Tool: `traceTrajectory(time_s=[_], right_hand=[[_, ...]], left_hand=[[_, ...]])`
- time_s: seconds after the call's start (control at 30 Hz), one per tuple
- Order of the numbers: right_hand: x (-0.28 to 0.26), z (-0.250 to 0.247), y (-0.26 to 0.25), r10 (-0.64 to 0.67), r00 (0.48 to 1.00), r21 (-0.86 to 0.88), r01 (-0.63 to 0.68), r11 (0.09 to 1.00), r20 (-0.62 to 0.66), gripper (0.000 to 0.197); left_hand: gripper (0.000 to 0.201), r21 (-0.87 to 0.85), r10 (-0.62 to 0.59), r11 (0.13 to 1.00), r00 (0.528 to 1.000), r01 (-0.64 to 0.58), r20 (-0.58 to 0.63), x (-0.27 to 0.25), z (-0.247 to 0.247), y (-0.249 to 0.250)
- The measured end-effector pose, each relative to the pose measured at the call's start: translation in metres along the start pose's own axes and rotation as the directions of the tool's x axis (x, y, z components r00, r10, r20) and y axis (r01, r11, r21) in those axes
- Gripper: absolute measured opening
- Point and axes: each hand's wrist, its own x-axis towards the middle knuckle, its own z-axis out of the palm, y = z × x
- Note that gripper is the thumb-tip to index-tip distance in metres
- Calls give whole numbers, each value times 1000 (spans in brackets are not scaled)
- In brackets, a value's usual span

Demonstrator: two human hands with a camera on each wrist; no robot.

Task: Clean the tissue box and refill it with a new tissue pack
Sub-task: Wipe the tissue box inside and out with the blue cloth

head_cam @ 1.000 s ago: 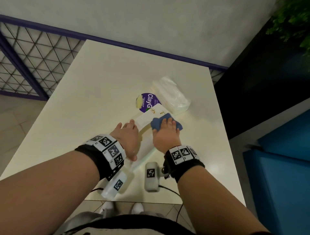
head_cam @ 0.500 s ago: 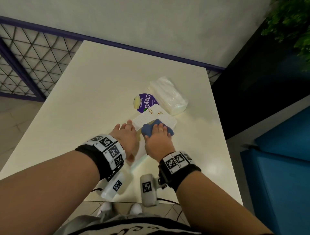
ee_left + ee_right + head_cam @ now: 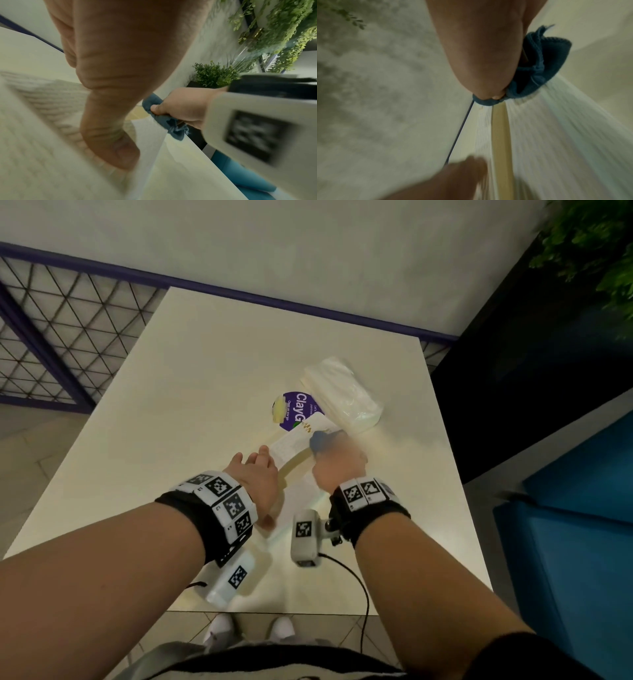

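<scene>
Near the front edge of the bench [image 3: 191, 392], the tissue box [image 3: 291, 445] lies long-ways between my two hands, its pale ribbed cover up and a yellowish strip showing along one side. My left hand [image 3: 255, 477] rests on the near left of the box, fingers fairly straight and the thumb pressed down on the cover; its grip is apart and steadies the box without closing round it. My right hand [image 3: 337, 465] is blurred in the head view, but both wrist views show its grip clamped on a bunched blue cloth [image 3: 537, 70], thumb pinching the fabric, with the cloth bearing on the far part of the box top.

I judge the box to be light and hollow, stiff enough to take a wipe but likely to skate on the smooth bench if only rubbed from one end, so the flat left hand is what keeps it put. For lifting or turning it, the long side walls look the safest hold; the top may flex if pressed hard. The cloth is soft and folds on itself, so it needs a firm pinch.

Just beyond the box lies the new tissue pack [image 3: 342, 393] in clear wrap, soft and squashy, I would guess slippery, best taken across its width. Beside it sits a purple round label [image 3: 294, 409].
</scene>
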Motion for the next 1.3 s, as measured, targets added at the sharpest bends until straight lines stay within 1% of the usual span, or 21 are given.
traceTrajectory(time_s=[0.1,0.23,0.3,0.33,0.37,0.43,0.5,0.53,0.6,0.67,0.73,0.8,0.83,0.87,0.97,1.03,1.07,1.1,1.2,1.27,1.3], right_hand=[[8,0,8,-12,1000,6,12,1000,-29,64],[-24,6,8,-173,982,62,169,984,72,66],[-44,5,8,-279,957,103,271,957,76,57],[-51,1,11,-315,948,173,303,937,51,50],[-54,-6,14,-314,949,280,295,913,21,45],[-53,-27,25,-218,975,495,210,843,-43,39],[-42,-51,37,-70,989,615,135,777,-128,35],[-34,-63,42,-15,981,632,136,763,-193,35],[-15,-78,48,13,956,601,174,780,-293,37],[7,-73,43,-49,961,525,191,829,-272,37],[21,-48,28,-146,984,356,173,918,-101,38],[17,-16,7,-141,988,87,136,987,58,50],[10,-3,-4,-138,986,8,138,990,96,56],[3,6,-15,-161,979,-9,164,986,125,58],[-16,13,-33,-328,921,-15,338,941,208,59],[-8,6,-25,-391,887,-63,417,907,248,60],[0,-1,-18,-390,889,-103,423,900,242,61],[11,-7,-10,-360,908,-135,393,910,215,62],[31,-24,1,-183,974,-148,201,968,130,62],[22,-21,-10,-103,984,-104,119,987,145,62],[12,-16,-18,-121,981,-95,136,986,154,61]], left_hand=[[104,25,2,1000,1000,-3,3,-1,0,0],[96,-57,49,997,996,-54,-77,-3,-1,-2],[92,-33,23,999,999,-25,-47,-4,-2,1],[91,-6,16,1000,999,-16,-34,-3,-2,1],[94,4,26,1000,999,-26,-31,0,-3,-1],[107,-10,90,996,995,-90,-39,2,-6,-10],[116,8,156,988,986,-155,-54,0,-9,-23],[117,16,167,986,984,-166,-65,-2,-10,-28],[117,-8,146,989,986,-147,-77,-5,-7,-31],[114,-81,107,990,993,-111,-51,-9,-4,-28],[111,-152,79,985,996,-84,-40,-9,-1,-27],[112,-175,90,980,996,-92,-18,-6,0,-27],[111,-180,95,979,995,-95,-5,-6,1,-27],[107,-177,90,980,996,-88,-1,-6,0,-26],[108,-121,97,988,995,-98,-15,-7,-3,-23],[108,-115,99,988,995,-99,0,-7,-4,-23],[108,-128,101,987,995,-99,8,-7,-4,-25],[109,-140,109,985,994,-106,14,-6,-4,-27],[114,-171,140,976,990,-136,13,-7,0,-32],[111,-194,139,972,990,-134,14,-9,2,-34],[110,-192,140,972,990,-134,15,-9,2,-33]])
